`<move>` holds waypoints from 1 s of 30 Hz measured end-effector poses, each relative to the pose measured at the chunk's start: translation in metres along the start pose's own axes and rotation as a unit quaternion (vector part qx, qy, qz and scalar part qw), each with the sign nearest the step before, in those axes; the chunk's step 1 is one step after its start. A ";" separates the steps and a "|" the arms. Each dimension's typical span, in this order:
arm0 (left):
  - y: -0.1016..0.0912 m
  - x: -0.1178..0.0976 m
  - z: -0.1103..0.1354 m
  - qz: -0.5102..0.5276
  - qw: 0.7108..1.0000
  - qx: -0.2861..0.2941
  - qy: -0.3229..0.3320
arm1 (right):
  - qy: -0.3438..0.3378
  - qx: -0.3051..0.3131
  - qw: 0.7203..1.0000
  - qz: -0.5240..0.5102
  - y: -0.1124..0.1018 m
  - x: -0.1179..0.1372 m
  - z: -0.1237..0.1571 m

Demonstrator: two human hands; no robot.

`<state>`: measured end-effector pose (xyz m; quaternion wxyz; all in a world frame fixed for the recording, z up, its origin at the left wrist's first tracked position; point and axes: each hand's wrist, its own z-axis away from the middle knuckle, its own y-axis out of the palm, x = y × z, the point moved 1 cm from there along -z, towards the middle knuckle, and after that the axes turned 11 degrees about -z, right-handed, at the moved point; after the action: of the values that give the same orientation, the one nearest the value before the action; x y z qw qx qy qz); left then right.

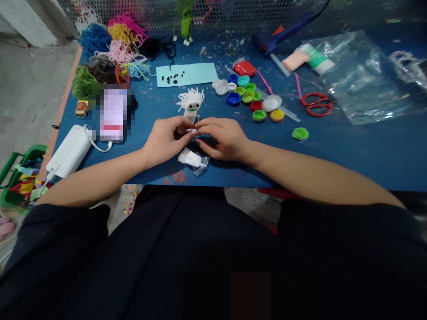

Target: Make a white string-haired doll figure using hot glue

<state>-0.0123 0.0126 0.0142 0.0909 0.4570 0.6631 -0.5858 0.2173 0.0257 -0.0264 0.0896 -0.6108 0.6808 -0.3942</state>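
My left hand (166,140) and my right hand (224,137) meet at the fingertips over the blue table. Pinched between them is a small piece of white clay (191,130), mostly covered by the fingers. Just beyond stands a little white figure (191,111) with strands of white yarn for hair, dark eyes and a green mouth. Its lower part is hidden behind my hands. A clear wrapper with white clay (193,158) lies on the near side of my hands.
Yarn bundles (122,33), a phone (114,113) and a white power bank (69,151) are on the left. A light-blue card (187,74) holds black beads. Colored clay lids (248,97), red scissors (316,105), a glue gun (282,35) and a plastic bag (363,80) lie to the right.
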 end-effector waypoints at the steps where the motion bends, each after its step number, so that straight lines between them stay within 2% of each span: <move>1: 0.000 0.001 0.000 -0.003 1.000 -0.006 0.010 | -0.007 -0.004 1.000 0.002 0.000 0.000 0.001; 4: 0.002 0.003 -0.001 0.007 1.000 -0.006 0.022 | -0.002 -0.025 1.000 -0.004 -0.001 0.000 0.002; 7: 0.004 0.005 -0.003 0.035 0.999 -0.001 0.005 | 0.024 -0.047 0.998 -0.017 -0.001 0.000 0.002; 9: 0.005 0.006 -0.004 0.062 0.998 0.009 -0.011 | 0.017 -0.054 0.998 -0.024 0.000 0.000 0.001; 14: 0.005 0.008 -0.006 0.159 0.984 0.075 -0.007 | -0.024 -0.057 0.998 0.001 0.000 -0.003 -0.001; 18: 0.004 0.012 -0.007 0.227 0.967 0.111 -0.016 | -0.017 -0.056 0.998 0.012 -0.001 -0.004 0.001; 24: 0.006 0.009 -0.008 0.216 0.970 0.112 -0.014 | -0.034 -0.080 0.996 0.002 0.001 -0.002 0.004; 30: 0.006 0.006 -0.007 0.152 0.986 0.072 0.008 | 0.042 -0.045 0.998 -0.026 0.002 -0.001 0.004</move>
<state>-0.0085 0.0213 0.0078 0.1405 0.5625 0.5425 -0.6079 0.2182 0.0246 -0.0302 0.0231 -0.6147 0.6847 -0.3909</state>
